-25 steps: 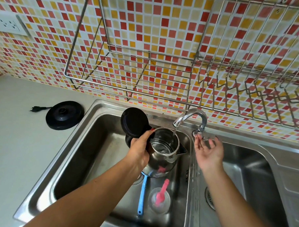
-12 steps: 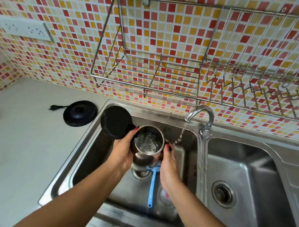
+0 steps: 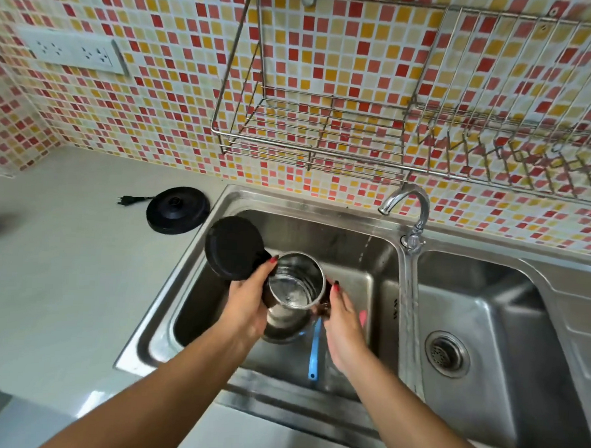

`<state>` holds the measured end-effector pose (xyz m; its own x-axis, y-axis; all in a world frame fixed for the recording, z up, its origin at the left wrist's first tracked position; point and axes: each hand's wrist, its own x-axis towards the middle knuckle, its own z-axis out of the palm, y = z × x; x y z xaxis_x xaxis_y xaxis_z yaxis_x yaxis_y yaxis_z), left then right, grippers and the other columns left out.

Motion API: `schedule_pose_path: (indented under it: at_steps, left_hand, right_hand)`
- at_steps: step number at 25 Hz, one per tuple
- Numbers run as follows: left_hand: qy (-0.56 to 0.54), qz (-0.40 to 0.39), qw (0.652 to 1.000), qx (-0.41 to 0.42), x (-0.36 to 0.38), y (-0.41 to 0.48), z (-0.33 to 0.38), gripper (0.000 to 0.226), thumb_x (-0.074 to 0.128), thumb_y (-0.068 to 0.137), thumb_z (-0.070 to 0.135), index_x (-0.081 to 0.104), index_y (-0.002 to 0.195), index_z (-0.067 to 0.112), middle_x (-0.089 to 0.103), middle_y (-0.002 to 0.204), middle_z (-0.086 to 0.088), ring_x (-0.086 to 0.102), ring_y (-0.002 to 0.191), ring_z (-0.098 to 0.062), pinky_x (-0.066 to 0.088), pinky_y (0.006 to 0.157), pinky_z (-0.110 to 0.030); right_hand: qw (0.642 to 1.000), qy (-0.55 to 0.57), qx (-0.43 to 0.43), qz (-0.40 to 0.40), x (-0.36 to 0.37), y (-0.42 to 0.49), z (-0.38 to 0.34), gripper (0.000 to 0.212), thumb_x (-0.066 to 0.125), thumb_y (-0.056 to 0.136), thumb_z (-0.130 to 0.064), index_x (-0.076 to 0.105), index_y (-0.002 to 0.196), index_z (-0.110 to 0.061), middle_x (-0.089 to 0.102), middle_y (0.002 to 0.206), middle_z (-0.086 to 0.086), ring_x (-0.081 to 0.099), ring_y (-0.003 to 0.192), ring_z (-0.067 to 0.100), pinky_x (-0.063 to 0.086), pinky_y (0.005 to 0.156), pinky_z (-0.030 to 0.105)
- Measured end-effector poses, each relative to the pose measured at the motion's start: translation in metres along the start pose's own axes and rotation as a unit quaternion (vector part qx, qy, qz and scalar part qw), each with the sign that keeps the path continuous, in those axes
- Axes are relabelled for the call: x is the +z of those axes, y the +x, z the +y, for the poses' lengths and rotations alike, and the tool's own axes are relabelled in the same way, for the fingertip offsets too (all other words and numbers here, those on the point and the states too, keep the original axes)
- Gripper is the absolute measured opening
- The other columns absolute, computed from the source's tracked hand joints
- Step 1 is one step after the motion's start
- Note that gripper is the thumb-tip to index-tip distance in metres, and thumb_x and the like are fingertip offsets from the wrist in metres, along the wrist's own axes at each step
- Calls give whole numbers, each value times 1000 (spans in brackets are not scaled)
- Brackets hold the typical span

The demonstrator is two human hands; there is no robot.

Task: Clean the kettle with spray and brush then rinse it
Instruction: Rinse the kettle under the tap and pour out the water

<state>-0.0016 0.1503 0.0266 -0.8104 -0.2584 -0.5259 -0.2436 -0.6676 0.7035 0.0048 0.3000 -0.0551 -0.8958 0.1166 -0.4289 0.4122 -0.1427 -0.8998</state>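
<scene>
I hold the kettle (image 3: 294, 291) low in the left sink (image 3: 320, 235) basin, left hand (image 3: 246, 303) wrapped round its handle side, right hand (image 3: 342, 324) cupping the opposite wall, since wet steel with water inside should feel slippery and heavy.

Kettle: your round stainless-steel kettle (image 3: 294, 288) is polished metal, mirror-bright inside.
Lid: its round black plastic lid (image 3: 233, 248) looks matt.
Sink: the double steel sink (image 3: 354, 236) before you is brushed (duller than the kettle).
Brush: slim blue plastic brush handle (image 3: 314, 353), smooth.
Tap: curved chrome tap (image 3: 407, 189), glossy.
</scene>
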Motion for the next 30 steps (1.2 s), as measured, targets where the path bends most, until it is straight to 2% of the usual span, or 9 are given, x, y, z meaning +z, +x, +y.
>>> schedule_pose_path:
  at_steps: [3, 6, 8, 10, 13, 20, 23, 27, 30]
  left_hand:
    - [-13, 16, 1000, -21, 1, -11, -12, 56, 76, 80, 8, 54, 129, -9, 66, 123, -26, 66, 109, -37, 54, 95, -50]
    - [15, -9, 999, 40, 17, -18, -4, 53, 77, 79, 7, 58, 128, 0, 69, 121, -18, 65, 113, -32, 49, 103, -51]
    - [91, -42, 988, 117, 27, -24, 6, 53, 81, 76, 16, 61, 125, 11, 70, 116, -8, 64, 116, -28, 47, 105, -50]
    - [273, -77, 923, 262, 29, -27, 9, 49, 82, 73, 32, 61, 117, 25, 66, 115, 1, 59, 118, -18, 30, 116, -41]
    - [460, -81, 747, 473, 21, -24, 11, 43, 71, 85, 17, 53, 124, 13, 53, 129, -11, 40, 130, -22, -5, 115, -17]
    - [674, -68, 502, 538, 1, -20, 13, 51, 61, 84, 17, 51, 132, 3, 52, 131, -16, 31, 137, -34, -5, 113, -68]
    - [697, -82, 439, 562, -7, -24, 6, 62, 76, 78, 13, 52, 133, -3, 55, 132, -21, 29, 136, -34, -5, 115, -66]
    - [692, -83, 395, 599, -4, -28, 7, 68, 86, 67, 9, 58, 125, -11, 61, 126, -27, 31, 130, -35, -17, 120, -35]
    - [707, -87, 382, 589, -5, -26, 6, 65, 86, 69, 10, 58, 124, -11, 61, 126, -25, 31, 132, -35, -5, 121, -50]
  right_hand:
    - [999, 7, 39, 8, -10, -2, 4, 63, 49, 66, -84, 61, 115, -45, 46, 146, -5, 20, 146, 17, 22, 118, 47]
    - [1000, 1, 7, -27, -10, -24, -35, 40, 41, 93, -55, 62, 118, -32, 60, 131, -5, 49, 128, 18, 33, 113, 42]
    - [996, -81, -42, -8, -22, -27, -42, 47, 29, 98, -49, 53, 132, -27, 54, 132, -8, 47, 127, 15, 30, 112, 35]
    - [957, -269, -105, 29, -44, -34, -40, 59, 18, 99, -47, 28, 148, -15, 33, 152, 1, 29, 142, 20, 19, 118, 33]
    - [826, -550, -121, 38, -100, -31, 2, 74, 10, 95, -55, 0, 151, -7, -9, 160, 10, -9, 148, 23, -2, 120, 35]
    - [757, -646, -79, 45, -134, -34, 39, 82, 18, 93, -57, -15, 148, -6, -19, 158, 13, -15, 147, 25, 0, 121, 40]
    - [755, -650, -77, 38, -137, -33, 41, 83, 15, 92, -59, -18, 147, -6, -22, 158, 13, -19, 146, 25, -6, 120, 40]
    - [746, -660, -86, 41, -140, -33, 46, 89, -3, 83, -65, -18, 147, -6, -21, 158, 14, -20, 145, 26, -9, 118, 39]
    - [747, -657, -94, 45, -140, -33, 50, 94, -14, 77, -68, -16, 147, -5, -19, 158, 14, -18, 146, 26, -8, 118, 40]
